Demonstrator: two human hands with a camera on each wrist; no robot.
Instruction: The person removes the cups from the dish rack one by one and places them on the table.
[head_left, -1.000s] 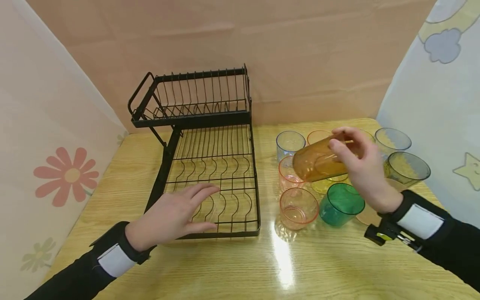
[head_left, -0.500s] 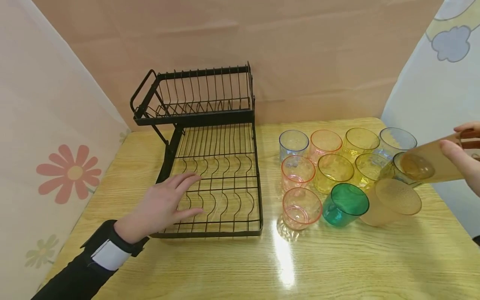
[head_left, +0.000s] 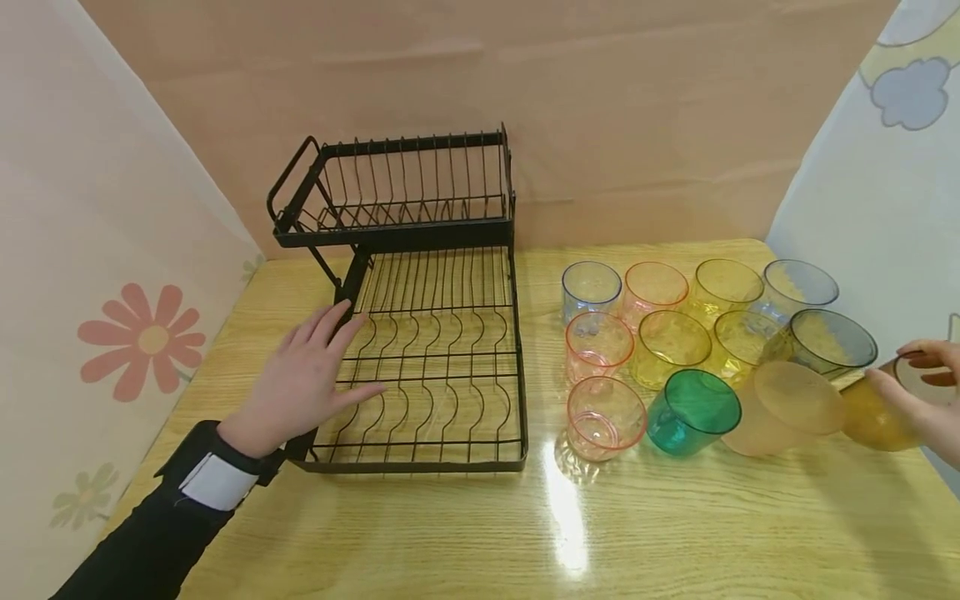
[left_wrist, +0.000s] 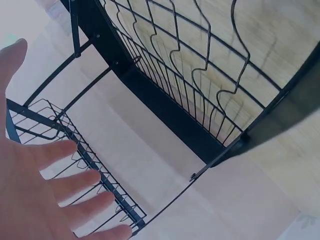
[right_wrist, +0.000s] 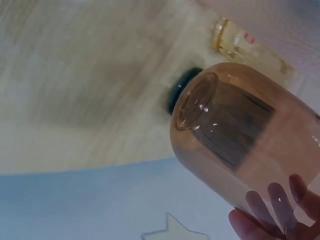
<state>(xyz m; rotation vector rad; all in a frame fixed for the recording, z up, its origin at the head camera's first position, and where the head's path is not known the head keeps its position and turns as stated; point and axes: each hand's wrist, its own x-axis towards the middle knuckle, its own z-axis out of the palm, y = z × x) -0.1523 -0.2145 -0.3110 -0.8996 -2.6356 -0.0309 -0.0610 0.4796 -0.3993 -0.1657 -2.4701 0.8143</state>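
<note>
My right hand [head_left: 936, 400] holds an amber see-through cup [head_left: 877, 423] at the right edge of the head view. The cup's base is low by the table, beside a frosted peach cup [head_left: 783, 412]; I cannot tell whether it touches the wood. In the right wrist view, fingers [right_wrist: 282, 205] curve round the amber cup's side near the rim. My left hand [head_left: 292, 387] hovers over the left side of a black two-tier dish rack [head_left: 517, 400], fingers spread, holding nothing. The left wrist view shows its extended fingers [left_wrist: 80, 185] before the rack's wires.
Several coloured cups stand in rows right of the rack, with a green cup [head_left: 693, 412] and a clear red-rimmed cup [head_left: 606, 421] in front. A smoky grey cup [head_left: 825, 342] stands behind the peach one. Fabric screens [head_left: 637, 125] enclose the wooden table [head_left: 420, 533].
My right hand has carried the amber cup from above the other cups to the right, then lowered it beside the peach cup. My left hand has drifted left over the rack.
</note>
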